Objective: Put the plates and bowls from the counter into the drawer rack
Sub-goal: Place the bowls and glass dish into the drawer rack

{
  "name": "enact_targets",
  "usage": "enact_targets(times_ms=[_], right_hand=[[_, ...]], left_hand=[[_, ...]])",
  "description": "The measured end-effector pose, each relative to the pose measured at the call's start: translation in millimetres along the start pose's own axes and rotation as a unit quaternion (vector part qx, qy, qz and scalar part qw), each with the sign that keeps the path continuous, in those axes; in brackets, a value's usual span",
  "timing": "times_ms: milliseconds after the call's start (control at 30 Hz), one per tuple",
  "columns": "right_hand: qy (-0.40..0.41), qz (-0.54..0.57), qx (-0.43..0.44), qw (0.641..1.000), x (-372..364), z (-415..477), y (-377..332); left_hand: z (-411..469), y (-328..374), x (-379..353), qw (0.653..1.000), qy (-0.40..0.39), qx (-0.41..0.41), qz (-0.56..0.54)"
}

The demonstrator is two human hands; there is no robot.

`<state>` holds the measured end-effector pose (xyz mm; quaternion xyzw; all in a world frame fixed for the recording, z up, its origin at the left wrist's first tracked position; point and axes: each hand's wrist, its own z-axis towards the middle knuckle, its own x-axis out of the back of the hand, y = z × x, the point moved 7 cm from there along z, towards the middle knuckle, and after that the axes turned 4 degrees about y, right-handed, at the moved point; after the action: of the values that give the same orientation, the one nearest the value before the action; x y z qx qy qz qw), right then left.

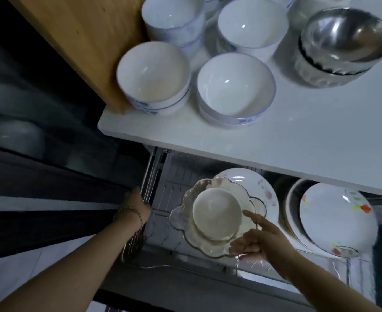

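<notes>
Several white bowls with blue rims (235,86) stand in stacks on the white counter (298,140), with stacked steel bowls (343,43) at the far right. Below, the wire drawer rack (163,194) is pulled out. My right hand (259,242) grips the near edge of a clear scalloped glass dish (208,244) with a small white bowl (217,212) in it, low inside the rack. A flowered white plate (259,185) stands behind the dish. My left hand (136,206) holds the rack's left wire edge.
More white plates (336,217) with a red and green print lean upright in the rack's right part. A wooden board (77,41) stands at the counter's left end. A dark cabinet front (39,154) fills the left side.
</notes>
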<state>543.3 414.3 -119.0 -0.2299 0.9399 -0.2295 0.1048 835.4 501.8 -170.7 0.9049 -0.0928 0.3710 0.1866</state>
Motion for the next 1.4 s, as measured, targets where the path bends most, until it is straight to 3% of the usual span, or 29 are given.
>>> enact_targets(times_ms=[133, 367, 567, 733, 1067, 1233, 1300, 1400], right_hand=[[0.052, 0.059, -0.03, 0.996, -46.7, 55.6, 13.9], [0.137, 0.131, -0.027, 0.981, -90.2, 144.7, -7.4], [0.228, 0.082, -0.021, 0.97, -94.9, 196.4, -10.4], [0.242, 0.086, -0.038, 0.966, -98.6, 226.1, 3.4], [0.217, 0.064, -0.077, 0.971, -111.4, 234.2, 14.1], [0.193, -0.067, -0.054, 0.977, -103.3, 195.1, 2.7], [0.138, -0.169, -0.04, 0.975, -101.0, 162.5, -14.6], [0.09, -0.232, 0.019, 0.968, -86.5, 101.0, -58.6]], left_hand=[[45.9, -15.1, -10.6, 0.998, -0.045, 0.043, -0.017], [80.4, -13.2, -10.8, 0.998, -0.038, -0.015, 0.052], [77.9, -6.7, -5.8, 0.993, -0.06, -0.023, 0.096], [79.2, -6.9, -5.1, 0.995, -0.055, -0.017, 0.087], [77.8, -8.6, -6.6, 0.994, -0.055, -0.017, 0.092], [60.3, -4.1, -4.3, 0.984, -0.076, -0.012, 0.159], [43.1, 13.5, 2.4, 0.981, -0.06, -0.048, 0.176], [2.2, 65.1, 22.7, 0.983, -0.016, -0.169, 0.074]])
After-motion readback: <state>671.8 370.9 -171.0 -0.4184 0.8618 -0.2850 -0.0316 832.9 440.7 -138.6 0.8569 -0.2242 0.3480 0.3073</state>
